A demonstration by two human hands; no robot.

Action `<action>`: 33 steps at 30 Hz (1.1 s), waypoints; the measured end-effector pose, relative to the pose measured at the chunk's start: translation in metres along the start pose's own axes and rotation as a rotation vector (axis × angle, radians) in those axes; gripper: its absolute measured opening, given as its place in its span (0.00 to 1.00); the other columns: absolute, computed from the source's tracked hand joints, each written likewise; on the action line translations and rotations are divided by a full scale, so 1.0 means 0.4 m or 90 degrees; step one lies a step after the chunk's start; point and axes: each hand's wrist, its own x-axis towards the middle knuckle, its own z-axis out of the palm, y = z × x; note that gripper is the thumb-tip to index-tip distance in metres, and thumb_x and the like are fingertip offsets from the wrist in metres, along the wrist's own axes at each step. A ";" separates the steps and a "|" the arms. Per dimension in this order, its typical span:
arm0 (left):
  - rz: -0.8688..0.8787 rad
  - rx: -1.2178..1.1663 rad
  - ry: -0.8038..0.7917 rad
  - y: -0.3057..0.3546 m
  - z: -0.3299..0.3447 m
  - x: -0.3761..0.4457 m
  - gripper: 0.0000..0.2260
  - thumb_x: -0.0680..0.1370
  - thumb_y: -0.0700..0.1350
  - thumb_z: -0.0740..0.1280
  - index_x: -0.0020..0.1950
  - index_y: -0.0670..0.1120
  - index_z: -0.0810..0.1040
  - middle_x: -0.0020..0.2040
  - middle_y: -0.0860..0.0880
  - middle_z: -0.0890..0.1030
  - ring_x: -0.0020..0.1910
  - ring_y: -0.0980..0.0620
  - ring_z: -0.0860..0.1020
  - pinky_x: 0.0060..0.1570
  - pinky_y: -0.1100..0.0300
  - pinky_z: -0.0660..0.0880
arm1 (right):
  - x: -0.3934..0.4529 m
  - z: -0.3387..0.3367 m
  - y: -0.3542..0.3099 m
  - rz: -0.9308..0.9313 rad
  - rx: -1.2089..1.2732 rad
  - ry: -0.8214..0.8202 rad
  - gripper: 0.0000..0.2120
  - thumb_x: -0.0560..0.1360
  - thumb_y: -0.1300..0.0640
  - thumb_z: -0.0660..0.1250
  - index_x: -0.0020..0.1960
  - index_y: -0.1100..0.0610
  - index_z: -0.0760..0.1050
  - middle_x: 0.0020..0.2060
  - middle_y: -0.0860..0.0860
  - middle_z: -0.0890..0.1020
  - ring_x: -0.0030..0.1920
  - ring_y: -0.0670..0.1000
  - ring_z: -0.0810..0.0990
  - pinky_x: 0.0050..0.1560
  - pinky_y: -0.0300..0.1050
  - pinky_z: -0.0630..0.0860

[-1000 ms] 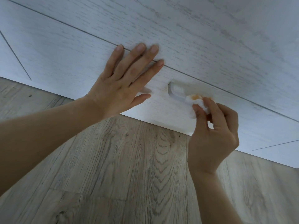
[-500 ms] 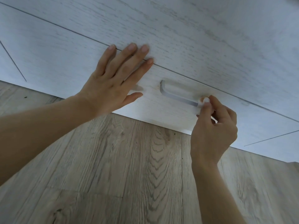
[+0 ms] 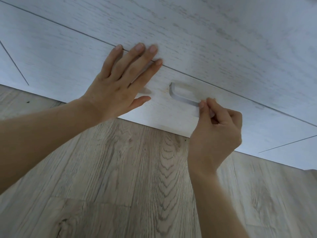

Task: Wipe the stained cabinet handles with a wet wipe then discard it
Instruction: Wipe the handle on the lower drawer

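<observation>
The pale grey, bar-shaped cabinet handle (image 3: pixel 183 98) sits low on the whitewashed wood-grain drawer front (image 3: pixel 171 115), close above the floor, with its left bend and much of its bar bare and its right end hidden behind fingers; the bare length looks clean, though a faint yellowish mark shows on the panel just left of the bend, so the wiping of this handle seems well advanced but not plainly finished; other handles the task may cover are out of view, and no bin shows, so the discarding is judged to be wholly ahead; the white wet wipe (image 3: pixel 213 114) shows only as a small pale sliver between thumb and fingers, too little to judge how soiled it is; the right hand (image 3: pixel 217 133) is curled close, thumb and forefinger pinching that wipe against the right part of the bar, the other fingers folded into the palm; whether the wipe wraps round the bar or merely presses on its front cannot be told; the left hand (image 3: pixel 120 85) lies flat and spread on the drawer front just left of the handle, fingers straight and a little apart, their tips reaching across the dark seam onto the white wood-grain cabinet panel (image 3: pixel 205 31) above, thumb stretched toward the handle without touching it, holding nothing and seemingly bracing; below all this runs the grey-brown wood-plank floor (image 3: pixel 120 177).
</observation>
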 end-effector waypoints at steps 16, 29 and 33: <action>0.010 0.064 -0.008 -0.051 -0.028 -0.012 0.33 0.79 0.59 0.61 0.78 0.43 0.56 0.75 0.42 0.57 0.73 0.42 0.59 0.71 0.44 0.54 | -0.087 0.120 -0.085 -0.096 0.031 -0.106 0.07 0.70 0.65 0.72 0.48 0.61 0.83 0.42 0.51 0.76 0.36 0.43 0.75 0.43 0.24 0.70; 0.014 0.140 -0.210 -0.155 -0.195 0.019 0.33 0.81 0.58 0.58 0.79 0.45 0.51 0.78 0.44 0.51 0.76 0.44 0.53 0.73 0.44 0.54 | 0.000 0.090 -0.254 -0.004 0.198 -0.205 0.11 0.72 0.62 0.71 0.54 0.55 0.81 0.45 0.46 0.75 0.42 0.35 0.76 0.42 0.22 0.69; -0.042 0.141 -0.318 -0.189 -0.323 0.086 0.32 0.81 0.58 0.56 0.79 0.45 0.50 0.78 0.44 0.52 0.76 0.44 0.55 0.73 0.44 0.53 | 0.051 0.029 -0.367 -0.034 0.178 -0.313 0.15 0.73 0.63 0.70 0.58 0.54 0.79 0.47 0.47 0.74 0.41 0.39 0.77 0.41 0.20 0.67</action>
